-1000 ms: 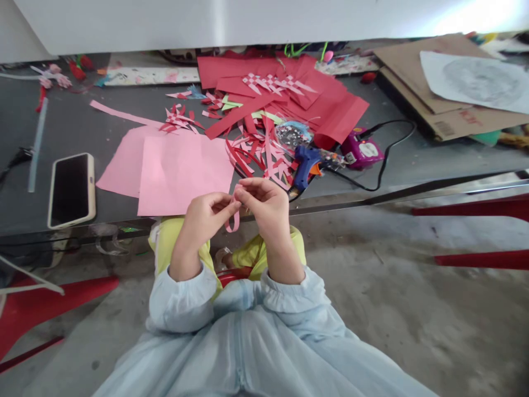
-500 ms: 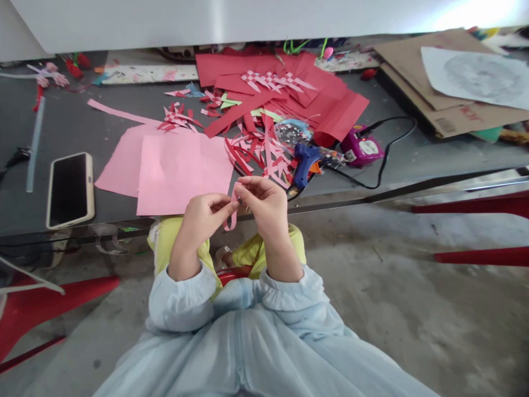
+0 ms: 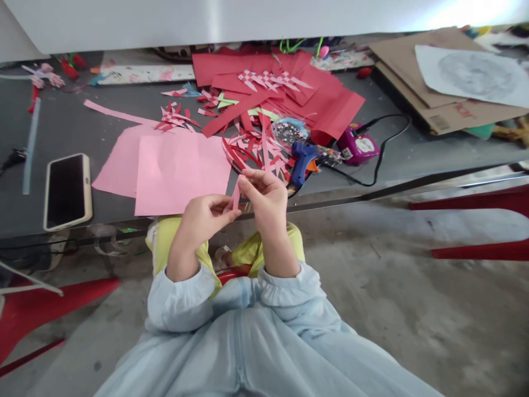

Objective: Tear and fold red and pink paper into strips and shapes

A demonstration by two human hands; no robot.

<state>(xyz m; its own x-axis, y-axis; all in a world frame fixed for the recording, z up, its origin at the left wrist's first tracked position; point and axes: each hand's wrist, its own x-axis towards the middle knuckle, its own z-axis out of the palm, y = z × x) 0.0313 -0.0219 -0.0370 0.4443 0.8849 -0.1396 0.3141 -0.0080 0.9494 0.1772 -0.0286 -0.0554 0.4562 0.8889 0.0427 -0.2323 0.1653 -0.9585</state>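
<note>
A narrow pink paper strip (image 3: 236, 196) stretches between my two hands, just off the table's front edge above my lap. My left hand (image 3: 205, 218) pinches its lower end between thumb and fingers. With thumb and fingertips, my right hand (image 3: 266, 199) grips the upper end, a little higher. Pink paper sheets (image 3: 182, 176) lie on the table left of my hands. Beyond them spreads a heap of red and pink paper strips (image 3: 256, 144). Several woven red-and-white paper fish (image 3: 273, 80) rest on red paper sheets (image 3: 334, 110) at the back.
A blue glue gun (image 3: 305, 161) with its cord lies right of the strips, beside a purple box (image 3: 359, 146). A phone (image 3: 68, 191) sits at the left. Cardboard (image 3: 448, 113) with a drawing (image 3: 475, 74) is stacked at the right. Red stools (image 3: 475, 203) stand on the floor.
The pink strip hung in a loop below my hands; now it runs straight between them. My right fingertips have moved slightly up and away from my left.
</note>
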